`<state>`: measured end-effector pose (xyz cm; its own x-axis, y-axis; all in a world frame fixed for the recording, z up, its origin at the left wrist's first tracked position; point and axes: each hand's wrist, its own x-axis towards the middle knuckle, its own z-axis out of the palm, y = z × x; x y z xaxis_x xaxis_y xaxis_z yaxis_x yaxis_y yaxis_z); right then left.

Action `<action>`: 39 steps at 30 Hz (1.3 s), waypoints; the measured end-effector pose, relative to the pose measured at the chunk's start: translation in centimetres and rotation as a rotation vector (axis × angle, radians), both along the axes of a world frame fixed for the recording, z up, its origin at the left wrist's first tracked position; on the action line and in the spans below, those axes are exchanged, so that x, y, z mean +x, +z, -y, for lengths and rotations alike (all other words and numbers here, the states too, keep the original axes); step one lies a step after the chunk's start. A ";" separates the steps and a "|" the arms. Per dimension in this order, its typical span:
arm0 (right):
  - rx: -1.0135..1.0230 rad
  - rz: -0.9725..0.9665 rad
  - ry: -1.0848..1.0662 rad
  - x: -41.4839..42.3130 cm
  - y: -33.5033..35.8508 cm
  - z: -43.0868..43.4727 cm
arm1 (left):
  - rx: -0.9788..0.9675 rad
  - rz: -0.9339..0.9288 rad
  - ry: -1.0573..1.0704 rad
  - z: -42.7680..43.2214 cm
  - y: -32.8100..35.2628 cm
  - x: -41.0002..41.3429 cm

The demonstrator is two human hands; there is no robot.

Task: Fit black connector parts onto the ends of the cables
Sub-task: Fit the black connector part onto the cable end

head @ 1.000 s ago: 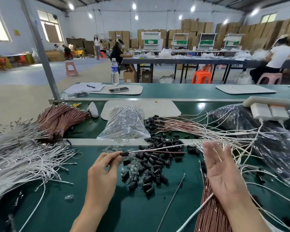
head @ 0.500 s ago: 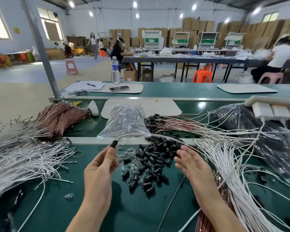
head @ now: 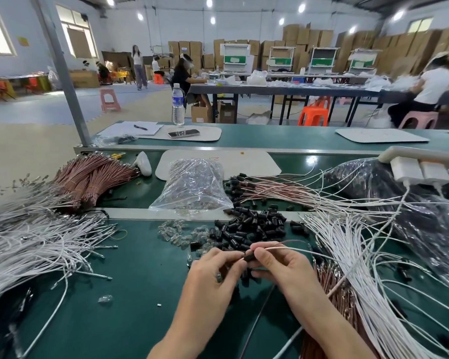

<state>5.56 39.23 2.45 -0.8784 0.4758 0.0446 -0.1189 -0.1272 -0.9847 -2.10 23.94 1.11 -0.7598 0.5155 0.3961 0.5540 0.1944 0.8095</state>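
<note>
My left hand (head: 213, 275) and my right hand (head: 283, 268) meet over the green mat at the near centre. Between their fingertips sits one black connector (head: 249, 257). My left fingers pinch it from the left. My right thumb and forefinger pinch a thin pale cable (head: 283, 247) that runs off to the right from the connector. Just behind my hands lies the pile of loose black connectors (head: 246, 226). The fingertips hide how far the cable end sits inside the connector.
White cables (head: 36, 242) fan out at the left, and more white cables (head: 360, 268) at the right. Clear small parts (head: 174, 231), a clear bag (head: 192, 185), brown cable bundles (head: 94, 174), finished cables (head: 275, 189), a black bag (head: 412, 203) and a power strip (head: 420, 167) lie around.
My left hand let go of the finished cable it held up. Both hands came together at the near centre, now holding a new cable and a black connector.
</note>
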 end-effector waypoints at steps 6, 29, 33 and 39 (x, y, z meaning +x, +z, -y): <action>-0.130 -0.034 -0.085 -0.1 0.0 -0.4 | 0.071 0.032 0.003 0.1 0.0 0.1; -0.148 -0.005 -0.040 0.1 0.3 -0.2 | -0.048 -0.014 0.038 0.2 -0.3 0.3; -0.138 -0.011 -0.025 0.1 0.1 -0.3 | -0.040 -0.007 0.043 0.1 -0.1 0.3; -0.125 -0.014 -0.031 0.1 0.1 -0.3 | -0.065 -0.005 0.035 0.2 -0.1 0.4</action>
<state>5.66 39.56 2.51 -0.8631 0.5050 -0.0044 -0.1387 -0.2454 -0.9595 -1.69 23.77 1.02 -0.7757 0.5137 0.3666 0.5502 0.2658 0.7916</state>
